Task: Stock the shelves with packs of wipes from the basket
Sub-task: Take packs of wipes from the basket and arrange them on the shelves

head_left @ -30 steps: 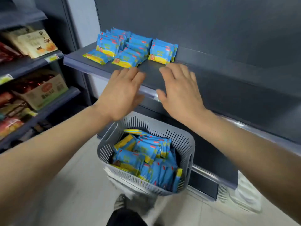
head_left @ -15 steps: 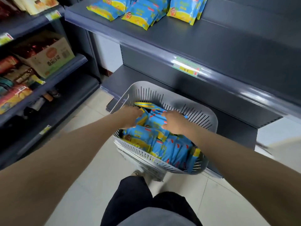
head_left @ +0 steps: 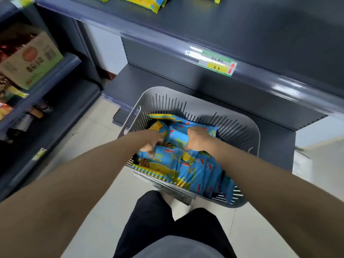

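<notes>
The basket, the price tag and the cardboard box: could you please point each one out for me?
basket (head_left: 240, 125): head view, slotted inner wall at its right.
price tag (head_left: 217, 67): head view, its yellow strip.
cardboard box (head_left: 31, 60): head view, printed front face.

Left hand (head_left: 151, 140) and right hand (head_left: 197, 138) bury their fingers among the wipes packs (head_left: 167, 164) in the basket (head_left: 240, 127); the top edge crops the shelved packs (head_left: 143, 3); the price label (head_left: 217, 63) has small print that is unreadable

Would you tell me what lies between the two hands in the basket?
Head view: blue packs of wipes lie between the left hand and right hand.
</notes>
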Available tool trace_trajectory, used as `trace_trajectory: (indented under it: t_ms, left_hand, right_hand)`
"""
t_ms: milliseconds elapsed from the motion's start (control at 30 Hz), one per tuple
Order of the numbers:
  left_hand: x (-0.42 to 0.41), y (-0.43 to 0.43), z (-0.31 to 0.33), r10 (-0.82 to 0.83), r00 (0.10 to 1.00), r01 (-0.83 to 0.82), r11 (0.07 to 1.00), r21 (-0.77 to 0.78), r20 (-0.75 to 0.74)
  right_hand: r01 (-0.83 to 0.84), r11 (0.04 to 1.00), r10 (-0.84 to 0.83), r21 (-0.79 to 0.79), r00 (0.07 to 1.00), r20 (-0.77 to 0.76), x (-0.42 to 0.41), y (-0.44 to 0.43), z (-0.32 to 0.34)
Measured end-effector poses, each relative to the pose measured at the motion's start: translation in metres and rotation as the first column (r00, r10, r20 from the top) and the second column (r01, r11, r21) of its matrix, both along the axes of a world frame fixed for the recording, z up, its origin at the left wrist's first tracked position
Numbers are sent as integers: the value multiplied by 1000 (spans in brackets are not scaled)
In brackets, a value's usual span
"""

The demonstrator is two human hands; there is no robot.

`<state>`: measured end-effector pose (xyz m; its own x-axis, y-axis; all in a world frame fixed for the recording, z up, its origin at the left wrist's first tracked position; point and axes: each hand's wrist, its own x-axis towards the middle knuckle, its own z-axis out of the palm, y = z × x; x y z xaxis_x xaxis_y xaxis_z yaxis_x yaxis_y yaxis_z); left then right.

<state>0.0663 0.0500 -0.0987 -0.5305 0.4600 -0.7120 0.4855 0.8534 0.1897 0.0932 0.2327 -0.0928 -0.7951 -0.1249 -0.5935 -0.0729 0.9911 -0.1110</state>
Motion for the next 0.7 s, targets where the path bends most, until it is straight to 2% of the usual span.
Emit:
trace_trajectory:
  t_ms: [167,333,400,533,633,700]
  left_hand:
    - [3,-1,4,-45,998,45,999,-3,-35]
    - [2,-2,25,-139,986,138,990,-25,-95]
    - [-4,0,44,-173,975,173,985,-12,-142]
    - [-26,6,98,-188,962,206,976,73,-200]
    - [-43,8,140,-149,944,212,957,197,-294]
    - [-55,11,165,-118,924,228,934,276,-365]
  right_hand:
    - [26,999,-26,-33,1000,-4,-5,4,27]
    - [-48,999,48,2,994,-97,-11,9,75]
    - [-17,1000,14,-21,990,-144,-15,10,101]
    - [10,998,-26,-65,969,-245,-26,13,155]
    - [10,999,-28,-50,932,-362,-41,17,194]
    - [60,995,-87,-75,896,-435,-54,24,217]
